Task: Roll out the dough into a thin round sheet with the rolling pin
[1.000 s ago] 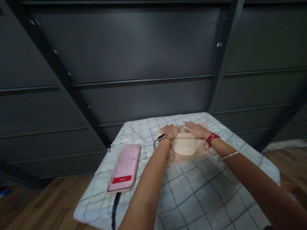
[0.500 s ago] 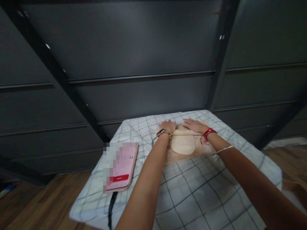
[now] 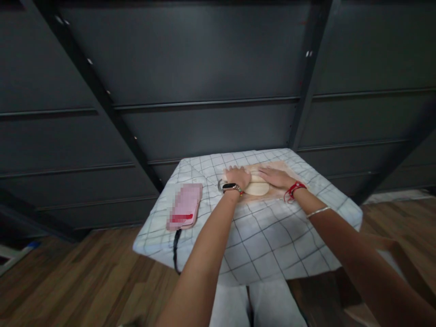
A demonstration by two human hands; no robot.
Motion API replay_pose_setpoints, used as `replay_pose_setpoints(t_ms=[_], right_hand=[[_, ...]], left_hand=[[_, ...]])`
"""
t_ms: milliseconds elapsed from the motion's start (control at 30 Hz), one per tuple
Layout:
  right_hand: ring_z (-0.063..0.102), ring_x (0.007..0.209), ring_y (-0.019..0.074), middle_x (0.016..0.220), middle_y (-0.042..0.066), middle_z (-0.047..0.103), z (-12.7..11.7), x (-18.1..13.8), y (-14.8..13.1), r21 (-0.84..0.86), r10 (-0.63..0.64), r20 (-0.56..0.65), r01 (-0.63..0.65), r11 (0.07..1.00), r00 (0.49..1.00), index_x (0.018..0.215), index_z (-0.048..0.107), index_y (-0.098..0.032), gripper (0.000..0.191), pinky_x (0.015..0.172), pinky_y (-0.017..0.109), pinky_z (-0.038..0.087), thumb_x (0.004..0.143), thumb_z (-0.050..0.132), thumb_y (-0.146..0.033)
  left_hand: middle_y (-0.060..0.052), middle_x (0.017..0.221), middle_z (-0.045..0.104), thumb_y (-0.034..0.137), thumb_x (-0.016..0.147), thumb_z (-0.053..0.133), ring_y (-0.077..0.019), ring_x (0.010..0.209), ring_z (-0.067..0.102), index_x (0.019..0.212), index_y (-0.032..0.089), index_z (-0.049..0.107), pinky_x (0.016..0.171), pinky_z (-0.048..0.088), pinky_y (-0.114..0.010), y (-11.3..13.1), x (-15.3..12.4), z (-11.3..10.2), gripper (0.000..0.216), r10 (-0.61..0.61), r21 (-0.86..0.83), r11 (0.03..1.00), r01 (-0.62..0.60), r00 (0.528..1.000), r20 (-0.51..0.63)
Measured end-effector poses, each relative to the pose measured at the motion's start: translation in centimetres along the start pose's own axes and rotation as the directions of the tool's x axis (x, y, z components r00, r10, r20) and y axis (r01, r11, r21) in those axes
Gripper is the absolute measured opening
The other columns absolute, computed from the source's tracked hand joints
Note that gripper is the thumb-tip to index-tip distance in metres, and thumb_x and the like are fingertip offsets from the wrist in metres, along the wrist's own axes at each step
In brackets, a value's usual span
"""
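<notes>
Both palms press on a pale rolling pin (image 3: 256,179) that lies crosswise on a light brown board (image 3: 272,165). On its left end rests my left hand (image 3: 237,176), fingers stretched forward, with a watch and beads at the wrist. My right hand (image 3: 276,177) lies flat over the right end, fingers together and pointing left; red strings circle that wrist. A rounded sheet of pale dough (image 3: 257,189) shows on the near side of the pin. The pin hides part of the dough, and my hands cover both pin ends.
A checked white cloth (image 3: 265,245) covers the table under the board. To the left lies a pink phone (image 3: 186,206) with a black strap (image 3: 175,250). Dark metal panels (image 3: 211,131) stand behind the table. Wooden floor (image 3: 102,277) shows at the left.
The view has shifted, so the table appears smaller and higher, with its near edge showing. Less dough shows on the near side of the pin. Both hands stay on the pin.
</notes>
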State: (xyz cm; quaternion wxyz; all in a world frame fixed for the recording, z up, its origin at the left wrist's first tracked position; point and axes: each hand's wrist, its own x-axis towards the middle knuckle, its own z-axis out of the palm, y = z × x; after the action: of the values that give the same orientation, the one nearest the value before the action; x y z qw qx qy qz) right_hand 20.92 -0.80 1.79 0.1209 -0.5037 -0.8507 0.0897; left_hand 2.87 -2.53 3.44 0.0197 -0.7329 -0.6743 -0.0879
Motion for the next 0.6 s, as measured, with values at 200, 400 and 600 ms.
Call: replay_pose_setpoints(t_ms=[200,400,600], right_hand=[[0.042,0.132,0.0278,0.144,0.010,0.045,0.1,-2.1,-1.1,-0.064,0.078,-0.001,-0.078,0.995,0.997,0.141,0.046,-0.019,0.064,0.109,0.042,0.034,0.096,0.023,-0.057],[0.045,0.131,0.0269,0.143,0.008,0.047,0.7,-1.5,-0.3,-0.062,0.052,-0.038,-0.054,0.997,0.998,0.139,0.049,-0.021,0.063,0.106,0.042,0.037,0.095,0.024,-0.059],[0.051,0.125,0.0250,0.137,0.006,0.055,0.7,1.1,1.2,-0.045,0.008,-0.089,-0.012,0.999,0.996,0.128,0.059,-0.023,0.055,0.103,0.037,0.040,0.097,0.025,-0.054]], left_hand=[[-0.012,0.131,0.056,0.031,0.094,0.030,-0.0287,0.123,0.045,0.133,0.017,0.054,0.104,0.029,-0.043,0.2,-2.7,0.0,0.048,0.025,0.013,1.000,-0.025,0.997,-0.073],[-0.013,0.126,0.060,0.035,0.094,0.030,-0.0296,0.121,0.048,0.128,0.016,0.057,0.103,0.030,-0.046,0.0,-1.5,0.6,0.048,0.018,0.027,0.999,-0.016,0.997,-0.072],[-0.014,0.108,0.068,0.035,0.096,0.027,-0.0279,0.103,0.060,0.108,0.015,0.067,0.091,0.040,-0.044,0.0,1.6,0.4,0.046,-0.012,0.034,0.999,0.011,1.000,0.025]])
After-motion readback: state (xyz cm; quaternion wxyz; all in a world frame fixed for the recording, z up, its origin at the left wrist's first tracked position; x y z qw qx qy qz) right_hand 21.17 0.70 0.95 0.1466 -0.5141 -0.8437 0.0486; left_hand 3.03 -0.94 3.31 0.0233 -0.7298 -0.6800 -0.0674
